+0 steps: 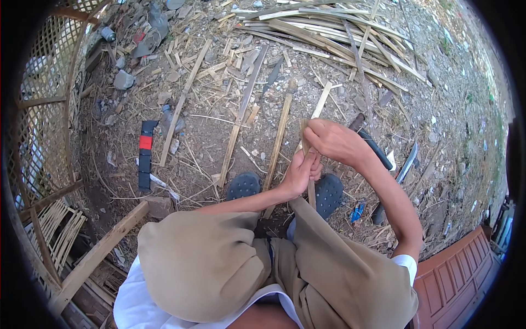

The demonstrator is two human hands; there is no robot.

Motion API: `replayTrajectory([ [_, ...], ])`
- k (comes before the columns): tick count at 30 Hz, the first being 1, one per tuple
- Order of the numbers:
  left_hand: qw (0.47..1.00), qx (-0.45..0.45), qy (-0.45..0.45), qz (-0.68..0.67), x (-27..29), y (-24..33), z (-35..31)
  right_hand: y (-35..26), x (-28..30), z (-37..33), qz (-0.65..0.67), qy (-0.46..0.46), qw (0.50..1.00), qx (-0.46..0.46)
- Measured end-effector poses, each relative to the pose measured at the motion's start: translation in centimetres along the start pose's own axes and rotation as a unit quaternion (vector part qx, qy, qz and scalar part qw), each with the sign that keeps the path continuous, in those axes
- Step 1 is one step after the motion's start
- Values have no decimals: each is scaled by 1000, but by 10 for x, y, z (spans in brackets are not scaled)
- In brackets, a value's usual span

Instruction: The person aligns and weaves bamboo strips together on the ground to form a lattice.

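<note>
Clutching a narrow wooden strip point(312, 193), out in front of the trousered knees point(200, 257)!
The left hand point(299, 174) has fingers curled around it; the right hand point(331, 141) clamps its fingers on it, just beyond.

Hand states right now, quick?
Left hand: closed, holding a thin wooden strip.
Right hand: closed on the strip's far end, fingertips partly hidden.

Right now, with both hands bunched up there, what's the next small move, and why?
I'd probably steady the wooden strip with the right hand and slide the left hand slightly lower: the hands sit close together high on the strip, leaving its lower length beside the right shoe unheld.
</note>
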State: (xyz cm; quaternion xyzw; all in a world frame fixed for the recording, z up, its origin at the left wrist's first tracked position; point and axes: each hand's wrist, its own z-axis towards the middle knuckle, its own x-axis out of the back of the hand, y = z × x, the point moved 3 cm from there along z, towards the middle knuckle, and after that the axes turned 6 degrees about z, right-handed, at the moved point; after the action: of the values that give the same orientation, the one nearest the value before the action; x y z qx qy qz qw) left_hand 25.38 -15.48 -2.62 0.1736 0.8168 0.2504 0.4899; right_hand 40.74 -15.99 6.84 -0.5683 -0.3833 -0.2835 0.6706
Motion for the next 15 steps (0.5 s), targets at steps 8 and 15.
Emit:
replayTrajectory([
  [8, 996, 1, 44, 72, 4, 1, 3, -1, -35, 2, 315, 104, 859, -389],
  [15, 978, -20, 78, 192, 0, -3, 1, -8, -58, -6, 344, 219, 780, -475],
])
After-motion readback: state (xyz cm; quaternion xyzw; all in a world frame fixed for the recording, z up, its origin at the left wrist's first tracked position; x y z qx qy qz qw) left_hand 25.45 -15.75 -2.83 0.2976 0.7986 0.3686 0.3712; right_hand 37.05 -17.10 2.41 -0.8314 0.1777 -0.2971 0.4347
